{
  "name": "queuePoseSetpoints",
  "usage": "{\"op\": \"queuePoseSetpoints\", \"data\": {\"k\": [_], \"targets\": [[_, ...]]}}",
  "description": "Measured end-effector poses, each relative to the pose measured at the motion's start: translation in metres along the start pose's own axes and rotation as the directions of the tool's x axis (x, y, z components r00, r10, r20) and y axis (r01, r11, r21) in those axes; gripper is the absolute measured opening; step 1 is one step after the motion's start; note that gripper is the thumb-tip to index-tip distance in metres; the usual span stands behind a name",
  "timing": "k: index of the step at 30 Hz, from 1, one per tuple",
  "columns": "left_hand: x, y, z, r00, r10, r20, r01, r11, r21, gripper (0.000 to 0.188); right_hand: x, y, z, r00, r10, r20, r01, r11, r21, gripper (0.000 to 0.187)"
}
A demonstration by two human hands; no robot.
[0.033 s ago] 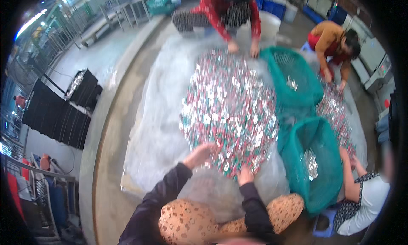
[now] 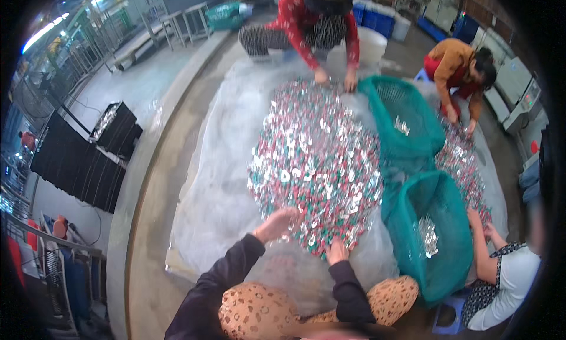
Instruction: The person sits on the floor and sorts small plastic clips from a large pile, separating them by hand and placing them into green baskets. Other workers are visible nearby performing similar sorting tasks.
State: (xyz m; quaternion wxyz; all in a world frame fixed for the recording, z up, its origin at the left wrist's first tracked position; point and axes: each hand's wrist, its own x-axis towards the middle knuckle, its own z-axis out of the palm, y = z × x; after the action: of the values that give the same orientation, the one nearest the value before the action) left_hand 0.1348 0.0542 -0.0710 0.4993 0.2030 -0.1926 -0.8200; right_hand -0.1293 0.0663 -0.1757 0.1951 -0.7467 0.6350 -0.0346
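Note:
A wide heap of small shiny pieces (image 2: 318, 163) in silver, red and green lies spread on a pale plastic sheet (image 2: 218, 163). My left hand (image 2: 276, 224) is at the heap's near left edge, its fingers stretched out over the pieces and nothing visible in them. At the near tip of the heap my right hand (image 2: 337, 251) reaches down, fingers drawn together at the pieces; whatever is between them is too small to make out. Right of the heap stands a green plastic basket (image 2: 439, 269) with some silver pieces inside. A second green basket (image 2: 413, 137) sits behind it.
A person in red (image 2: 321, 27) crouches across the heap, hands at its far edge. Two others, one in an orange top (image 2: 454, 63) and one in white (image 2: 507, 287), work at a smaller heap (image 2: 463, 163) on the right. Black crates (image 2: 79, 157) stand beyond the concrete curb (image 2: 141, 181).
The whole view has shifted slightly, so the far scene sits lower. Both my hands stay at the heap's near edge, with little visible movement.

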Motion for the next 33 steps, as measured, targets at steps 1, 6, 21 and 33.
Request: {"op": "queuePoseSetpoints", "data": {"k": [1, 6, 21, 33], "targets": [[-0.003, 0.002, 0.003, 0.989, -0.141, -0.037, 0.140, 0.990, -0.018, 0.010, 0.000, -0.003, -0.003, 0.998, 0.033, 0.060, -0.034, 0.999, 0.022, 0.040], [0.009, -0.015, -0.020, 0.937, -0.075, -0.340, 0.308, 0.633, 0.710, 0.026, 0.010, -0.003, -0.041, 0.957, 0.050, 0.287, -0.285, 0.367, 0.886, 0.015], [0.035, -0.021, -0.074, 0.982, 0.189, 0.018, 0.063, -0.413, 0.908, 0.029, 0.000, -0.004, -0.065, 0.889, -0.214, 0.404, -0.375, -0.846, 0.378, 0.022], [0.028, 0.003, -0.002, 0.972, -0.008, -0.234, 0.204, 0.523, 0.828, 0.022, 0.006, -0.034, -0.053, 0.875, -0.215, 0.434, -0.485, -0.398, 0.779, 0.026]]}}
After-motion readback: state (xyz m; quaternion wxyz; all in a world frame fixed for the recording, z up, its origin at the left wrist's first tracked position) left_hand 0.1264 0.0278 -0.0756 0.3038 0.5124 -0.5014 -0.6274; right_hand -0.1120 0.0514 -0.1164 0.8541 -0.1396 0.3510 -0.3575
